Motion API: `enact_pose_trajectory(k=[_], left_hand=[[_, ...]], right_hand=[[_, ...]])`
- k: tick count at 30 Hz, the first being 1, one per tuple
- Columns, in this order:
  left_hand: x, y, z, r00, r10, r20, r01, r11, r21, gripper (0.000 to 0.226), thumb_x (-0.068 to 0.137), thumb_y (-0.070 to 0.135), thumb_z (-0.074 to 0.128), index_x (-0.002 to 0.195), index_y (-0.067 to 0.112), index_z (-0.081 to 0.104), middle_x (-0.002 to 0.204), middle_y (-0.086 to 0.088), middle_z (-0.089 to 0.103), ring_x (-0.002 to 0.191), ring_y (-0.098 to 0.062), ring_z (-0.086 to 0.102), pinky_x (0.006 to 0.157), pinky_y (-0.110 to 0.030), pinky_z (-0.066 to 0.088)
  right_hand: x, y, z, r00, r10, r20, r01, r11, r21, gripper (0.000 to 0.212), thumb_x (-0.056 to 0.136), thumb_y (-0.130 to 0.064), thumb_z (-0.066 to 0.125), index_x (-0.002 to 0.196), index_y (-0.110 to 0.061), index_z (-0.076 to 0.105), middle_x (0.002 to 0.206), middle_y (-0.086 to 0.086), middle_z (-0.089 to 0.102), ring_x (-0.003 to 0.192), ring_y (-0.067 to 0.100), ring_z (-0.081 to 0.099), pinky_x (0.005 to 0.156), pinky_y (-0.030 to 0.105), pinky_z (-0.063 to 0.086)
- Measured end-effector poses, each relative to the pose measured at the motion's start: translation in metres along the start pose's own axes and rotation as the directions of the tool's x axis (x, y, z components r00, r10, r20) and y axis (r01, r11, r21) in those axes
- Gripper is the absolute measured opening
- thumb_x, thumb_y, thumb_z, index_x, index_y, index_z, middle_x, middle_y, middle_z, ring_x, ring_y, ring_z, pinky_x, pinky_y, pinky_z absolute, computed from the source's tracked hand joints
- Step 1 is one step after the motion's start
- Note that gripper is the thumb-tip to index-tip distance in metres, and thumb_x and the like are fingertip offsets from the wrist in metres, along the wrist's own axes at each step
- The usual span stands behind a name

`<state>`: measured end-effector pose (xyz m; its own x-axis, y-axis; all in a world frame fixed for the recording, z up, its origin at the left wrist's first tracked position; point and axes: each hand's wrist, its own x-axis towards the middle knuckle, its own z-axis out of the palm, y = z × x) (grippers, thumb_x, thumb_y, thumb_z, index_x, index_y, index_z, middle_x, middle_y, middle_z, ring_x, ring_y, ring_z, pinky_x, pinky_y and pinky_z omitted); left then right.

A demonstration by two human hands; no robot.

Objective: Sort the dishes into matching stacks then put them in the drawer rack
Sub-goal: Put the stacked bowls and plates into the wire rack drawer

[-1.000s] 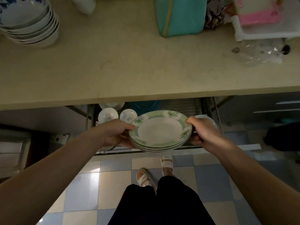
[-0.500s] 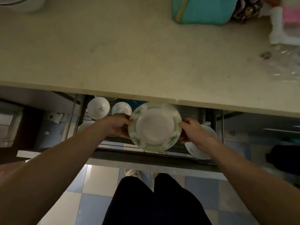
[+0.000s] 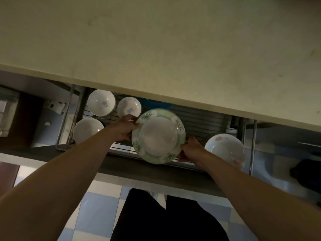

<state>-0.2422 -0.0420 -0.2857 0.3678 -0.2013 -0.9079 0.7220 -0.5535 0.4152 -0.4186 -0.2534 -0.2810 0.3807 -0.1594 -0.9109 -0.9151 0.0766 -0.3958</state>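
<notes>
**Green-rimmed plates going down into the drawer rack**

Both hands are on the plates (image 3: 158,136) now, a green-bordered stack held flat over the open rack (image 3: 199,119). The left hand (image 3: 125,127) grips the rim at about ten o'clock, fingers curled under the edge; the right hand (image 3: 190,150) clamps the rim at roughly four o'clock. How many plates are in the stack I cannot tell from above, only the top one shows, and whether it is touching the wires yet is hidden.

Around it the rack is filling up. Three white bowls (image 3: 101,102) sit in the left part, at nine to eleven o'clock from the plates, well sorted by the look of them. A pale dish with a pink flower (image 3: 225,150) lies at three o'clock, just beside the right hand. The ribbed middle of the rack behind the plates is free.

The counter (image 3: 156,49) overhangs the drawer at twelve o'clock; what waits on it is out of shot. My read: late in the job, this stack to set down, any leftovers unknown.
</notes>
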Motion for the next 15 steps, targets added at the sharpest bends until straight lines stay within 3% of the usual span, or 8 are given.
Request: enact_pose_trajectory(k=[5,9,15], left_hand=[[0.013,-0.017,0.010,0.999,0.018,-0.043,-0.018,1.000,-0.002,0.028,0.100,0.007,0.058,0.126,0.018,0.053,0.116,-0.011,0.062,0.107,-0.038,0.063,0.073,-0.054,0.058],[0.017,-0.029,0.015,0.998,0.052,-0.033,-0.052,0.998,0.020,0.043,0.100,0.007,0.057,0.142,0.016,0.049,0.127,-0.011,0.062,0.110,-0.038,0.064,0.072,-0.055,0.060],[0.023,-0.028,0.021,0.997,0.059,-0.052,-0.056,0.997,0.051,0.038,0.101,0.010,0.057,0.139,0.013,0.052,0.129,-0.015,0.062,0.112,-0.041,0.063,0.078,-0.062,0.058]], right_hand=[[0.017,0.006,0.005,0.998,0.053,-0.012,-0.054,0.998,-0.023,0.046,0.089,-0.011,0.067,0.130,-0.006,0.047,0.104,0.022,0.067,0.070,0.027,0.070,0.063,0.042,0.064],[0.025,0.013,0.006,0.995,0.085,-0.043,-0.087,0.995,-0.048,0.038,0.093,-0.010,0.064,0.127,-0.003,0.048,0.110,0.022,0.066,0.084,0.032,0.072,0.075,0.051,0.064],[0.032,0.019,0.014,0.980,0.152,-0.131,-0.152,0.988,0.006,0.032,0.096,-0.011,0.064,0.124,-0.001,0.052,0.109,0.026,0.065,0.085,0.038,0.069,0.069,0.048,0.062]])
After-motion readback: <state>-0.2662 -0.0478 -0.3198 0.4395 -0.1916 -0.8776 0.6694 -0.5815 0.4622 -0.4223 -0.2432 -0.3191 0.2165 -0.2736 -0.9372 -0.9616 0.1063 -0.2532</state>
